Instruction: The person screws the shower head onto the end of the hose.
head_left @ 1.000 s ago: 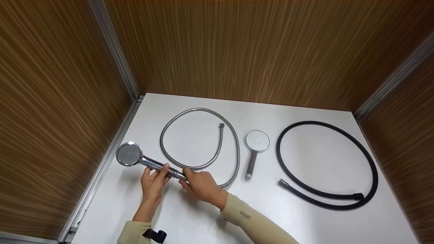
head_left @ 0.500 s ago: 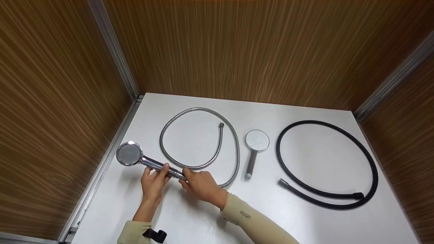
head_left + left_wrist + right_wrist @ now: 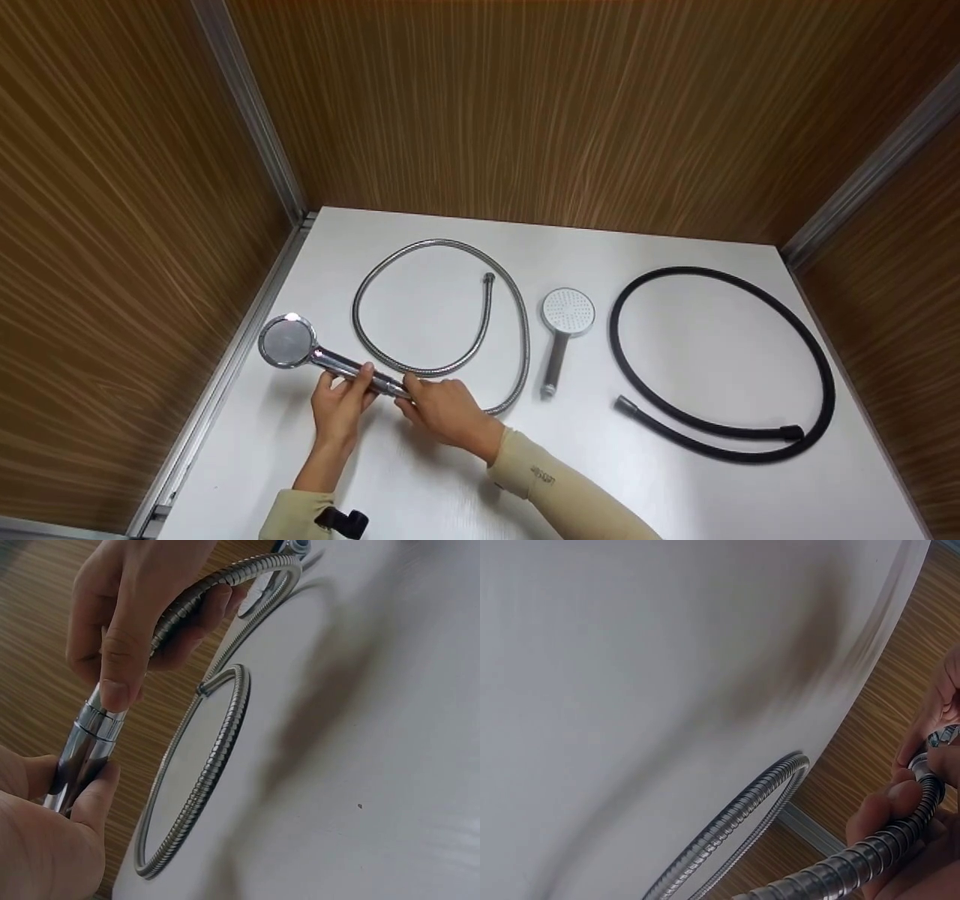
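Observation:
A chrome shower head (image 3: 289,341) with a round face is held above the left part of the white table. My left hand (image 3: 339,409) grips its handle between thumb and fingers. At the handle's lower end my right hand (image 3: 450,411) pinches the end fitting of a metal shower hose (image 3: 525,330). In the left wrist view the chrome collar (image 3: 99,718) of the hose meets the handle in one line, with the right thumb on it. Seen from the right wrist, the ribbed hose (image 3: 855,866) runs under the curled fingers. The hose's other end lies loose inside its loop.
A second shower head (image 3: 568,311), white-faced with a grey handle, lies at the table's middle. To its right a black hose (image 3: 829,375) is coiled on the white table (image 3: 420,495). Wood-patterned panels (image 3: 525,112) enclose the table at the back and sides.

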